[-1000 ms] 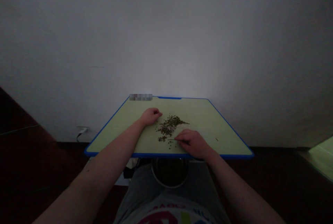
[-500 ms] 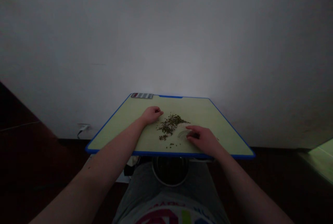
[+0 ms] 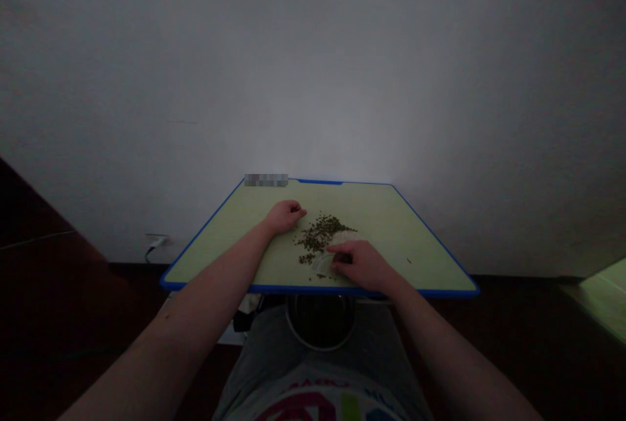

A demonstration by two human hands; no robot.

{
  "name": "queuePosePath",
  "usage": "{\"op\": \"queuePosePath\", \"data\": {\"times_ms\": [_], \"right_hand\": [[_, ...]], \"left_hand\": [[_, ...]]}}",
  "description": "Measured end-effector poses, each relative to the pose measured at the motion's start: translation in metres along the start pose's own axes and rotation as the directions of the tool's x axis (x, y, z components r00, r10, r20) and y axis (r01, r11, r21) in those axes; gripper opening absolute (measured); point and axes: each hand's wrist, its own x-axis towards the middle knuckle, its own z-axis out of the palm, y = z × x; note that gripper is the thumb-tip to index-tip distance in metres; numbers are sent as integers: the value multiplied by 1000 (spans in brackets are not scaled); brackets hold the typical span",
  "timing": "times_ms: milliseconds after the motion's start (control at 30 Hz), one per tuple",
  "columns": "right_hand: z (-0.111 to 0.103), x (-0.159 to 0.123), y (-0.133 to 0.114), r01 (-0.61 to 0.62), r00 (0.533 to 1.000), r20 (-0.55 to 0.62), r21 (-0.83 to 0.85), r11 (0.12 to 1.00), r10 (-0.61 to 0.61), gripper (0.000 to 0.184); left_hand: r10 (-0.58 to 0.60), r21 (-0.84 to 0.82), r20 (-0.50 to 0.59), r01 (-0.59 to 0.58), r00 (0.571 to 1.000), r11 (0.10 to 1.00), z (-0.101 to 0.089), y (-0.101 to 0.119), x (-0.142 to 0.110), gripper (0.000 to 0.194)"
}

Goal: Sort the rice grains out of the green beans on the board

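Two hands at table [image 3: 386, 219]: left hand [image 3: 285, 216], fingers together, near seeds [image 3: 317, 236]; right hand [image 3: 362, 264], fingers apart, by clear piece [image 3: 321, 263].

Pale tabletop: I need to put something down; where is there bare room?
Free: far right, between the small dark bits and the right blue rim; left, between the left forearm and left rim. Crowded: the middle, around the bits, left hand and right hand. A lone sliver lies near right.
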Motion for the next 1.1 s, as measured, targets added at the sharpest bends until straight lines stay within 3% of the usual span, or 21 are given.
{"op": "queuePosePath", "data": {"times_ms": [333, 633, 900, 1100], "right_hand": [[-5, -20, -10, -119, 991, 68, 61, 991, 115, 40], [-4, -23, -9, -179, 984, 21, 89, 980, 178, 39], [11, 6, -21, -30, 999, 27, 80, 996, 28, 37], [10, 9, -23, -10, 997, 73, 102, 995, 3, 35]], "left_hand": [[-6, 22, 6, 6, 1000, 1000, -3, 3, -2, 36], [4, 9, 1, -4, 1000, 1000, -2, 0, -1, 34], [9, 0, -6, -9, 1000, 1000, -2, 1, -1, 35], [6, -2, -3, -6, 1000, 1000, -1, 0, -1, 35]]}}
